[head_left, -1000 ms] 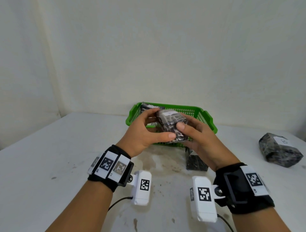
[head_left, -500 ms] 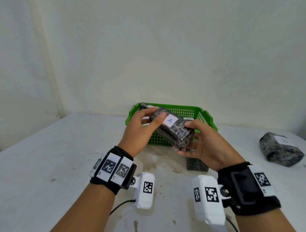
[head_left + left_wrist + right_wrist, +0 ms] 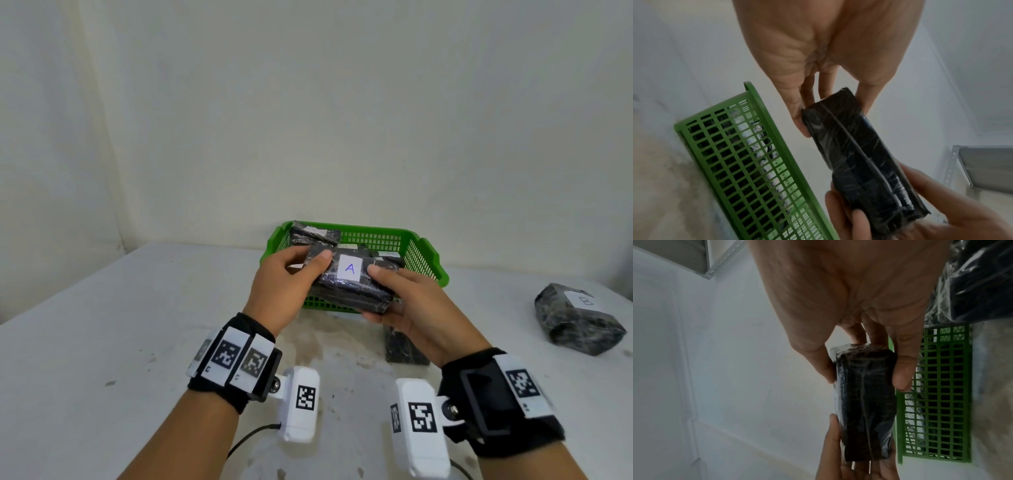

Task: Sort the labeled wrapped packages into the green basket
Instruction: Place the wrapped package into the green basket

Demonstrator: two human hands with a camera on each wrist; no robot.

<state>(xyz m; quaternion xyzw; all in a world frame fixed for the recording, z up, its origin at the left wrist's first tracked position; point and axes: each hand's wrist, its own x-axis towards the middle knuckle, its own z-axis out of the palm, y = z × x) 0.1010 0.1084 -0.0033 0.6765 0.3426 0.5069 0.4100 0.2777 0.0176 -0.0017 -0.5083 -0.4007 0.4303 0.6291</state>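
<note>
Both my hands grasp one dark wrapped package [image 3: 352, 289], label "A" [image 3: 349, 269] facing up. My left hand [image 3: 284, 287] pinches its left end, thumb on top, fingers beneath; my right hand [image 3: 421, 315] cups the right end, thumb beside the label, fingers curled under. The wrist views confirm thumb and fingers clamped across each short end.

The package is held in the air just over the near wall of the green basket [image 3: 428, 260], not yet inside. Other wrapped packages [image 3: 315, 234] already lie in the basket, toward its back-left corner. On the white table [image 3: 102, 325], a small dark package [image 3: 406, 349] stands below my right wrist, and a lumpy package marked "B" [image 3: 579, 320] sits well apart at the right.

Step in hand, as I judge it: carrying "A" forward and setting it down. To do it well, I would keep the package level, clear the near rim, lower it into the free space right of the packages inside, and let go only once it rests on the floor. The slick film may slide, so both pinches should stay firm until then.
</note>
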